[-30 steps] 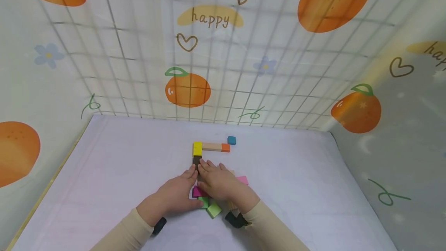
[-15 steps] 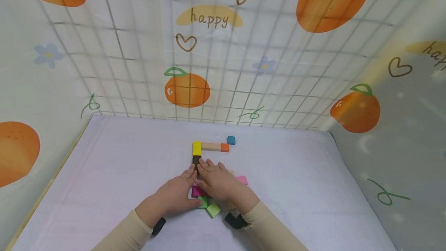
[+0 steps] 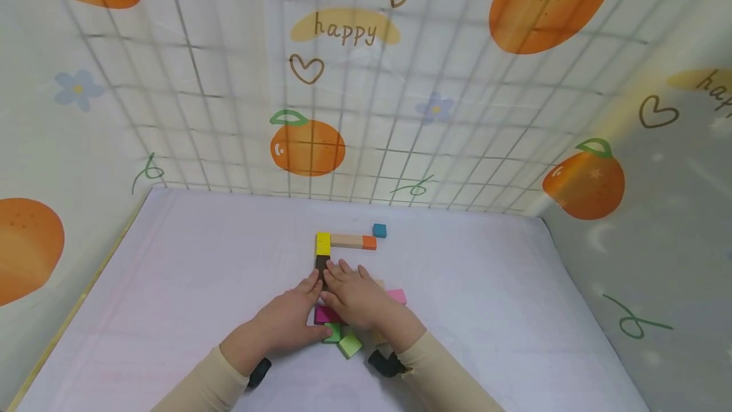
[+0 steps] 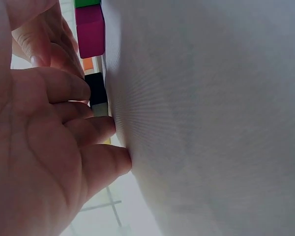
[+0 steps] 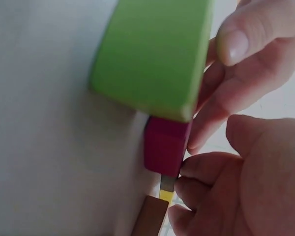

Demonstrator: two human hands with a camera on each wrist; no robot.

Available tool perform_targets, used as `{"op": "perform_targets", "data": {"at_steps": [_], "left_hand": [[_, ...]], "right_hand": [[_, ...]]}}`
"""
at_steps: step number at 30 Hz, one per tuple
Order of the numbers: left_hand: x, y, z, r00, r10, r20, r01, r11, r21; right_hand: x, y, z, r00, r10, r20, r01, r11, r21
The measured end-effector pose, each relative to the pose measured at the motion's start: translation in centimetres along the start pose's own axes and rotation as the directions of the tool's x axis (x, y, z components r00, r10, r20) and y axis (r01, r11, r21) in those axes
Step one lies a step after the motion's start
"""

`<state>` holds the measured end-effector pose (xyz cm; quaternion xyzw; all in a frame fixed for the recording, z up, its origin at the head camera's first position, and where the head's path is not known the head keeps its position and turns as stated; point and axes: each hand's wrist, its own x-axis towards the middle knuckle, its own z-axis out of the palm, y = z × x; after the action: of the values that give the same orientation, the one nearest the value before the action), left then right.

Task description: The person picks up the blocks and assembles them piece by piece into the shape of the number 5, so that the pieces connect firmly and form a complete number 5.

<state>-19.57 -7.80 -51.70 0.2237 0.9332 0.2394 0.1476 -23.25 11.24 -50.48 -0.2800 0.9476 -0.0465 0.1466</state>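
Observation:
In the head view, a dark block [image 3: 323, 263] continues a line down from a yellow block [image 3: 323, 243]. My left hand [image 3: 286, 320] has its fingertips along the dark block's left side, fingers extended. Its thumb reaches across to a green block [image 3: 333, 334]. From the other side, my right hand [image 3: 360, 297] lays fairly straight fingers at the dark block's right edge, covering part of the magenta block [image 3: 323, 315]. In the left wrist view, the left fingers [image 4: 101, 160] rest by the cloth beside the dark block. A light green block [image 5: 152, 59] looms close in the right wrist view.
A natural wood plank [image 3: 346, 241] runs right from the yellow block to an orange block [image 3: 370, 243]. Just beyond is a blue block [image 3: 380, 230]. A pink block [image 3: 397, 296] shows past the right hand. Patterned fabric [image 3: 366, 94] over a wire grid rises behind the white cloth [image 3: 486, 310].

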Motion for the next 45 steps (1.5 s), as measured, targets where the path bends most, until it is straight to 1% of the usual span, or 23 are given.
{"op": "perform_targets", "data": {"at_steps": [8, 15, 21, 25, 27, 30, 33, 35, 37, 39, 42, 45], "left_hand": [[-0.2, -0.1, -0.1, 1.0, 0.009, -0.007, -0.009, 1.0, -0.006], [-0.4, -0.2, 0.0, 0.999, 0.036, -0.026, -0.037, 0.999, -0.008], [-0.6, -0.1, -0.1, 0.999, 0.037, -0.035, -0.037, 0.999, -0.002], [-0.5, 0.1, 0.0, 0.999, 0.042, -0.024, -0.042, 0.999, 0.005], [-0.4, 0.2, 0.1, 0.999, 0.042, -0.015, -0.042, 0.999, 0.001], [-0.4, 0.2, 0.2, 1.0, 0.026, 0.001, -0.026, 1.0, -0.001], [-0.5, 0.2, 0.2, 1.0, 0.014, 0.017, -0.015, 1.0, 0.022], [-0.6, 0.3, 0.1, 0.999, 0.029, 0.018, -0.03, 0.998, 0.056], [-0.7, 0.7, 0.0, 0.998, 0.064, 0.014, -0.065, 0.993, 0.095], [-0.6, 1.4, -0.1, 0.994, 0.104, 0.015, -0.105, 0.987, 0.123], [-0.2, 2.5, 0.3, 0.985, 0.165, 0.048, -0.171, 0.973, 0.158], [0.5, 3.2, 0.9, 0.975, 0.202, 0.094, -0.217, 0.957, 0.193]], "right_hand": [[-0.2, 0.0, -0.1, 1.0, -0.012, -0.008, 0.012, 1.0, 0.027], [-0.9, 0.5, -0.5, 0.999, 0.008, -0.046, -0.003, 0.994, 0.111], [-1.5, 0.9, -0.6, 0.998, 0.001, -0.056, 0.005, 0.994, 0.108], [-2.8, 1.4, -0.7, 0.997, 0.024, -0.071, -0.019, 0.997, 0.076], [-3.7, 1.7, -0.7, 0.995, 0.048, -0.091, -0.041, 0.997, 0.071], [-5.1, 2.2, -0.7, 0.988, 0.086, -0.129, -0.078, 0.995, 0.067], [-6.4, 2.6, -0.8, 0.979, 0.119, -0.166, -0.11, 0.992, 0.063], [-7.0, 2.7, -1.0, 0.974, 0.135, -0.185, -0.126, 0.99, 0.057], [-7.5, 2.8, -1.1, 0.97, 0.147, -0.196, -0.14, 0.989, 0.049], [-7.7, 2.9, -1.2, 0.968, 0.152, -0.199, -0.145, 0.988, 0.048], [-7.6, 3.1, -1.0, 0.97, 0.139, -0.201, -0.133, 0.99, 0.047], [-7.4, 3.3, -0.6, 0.975, 0.124, -0.184, -0.117, 0.992, 0.049]]}}
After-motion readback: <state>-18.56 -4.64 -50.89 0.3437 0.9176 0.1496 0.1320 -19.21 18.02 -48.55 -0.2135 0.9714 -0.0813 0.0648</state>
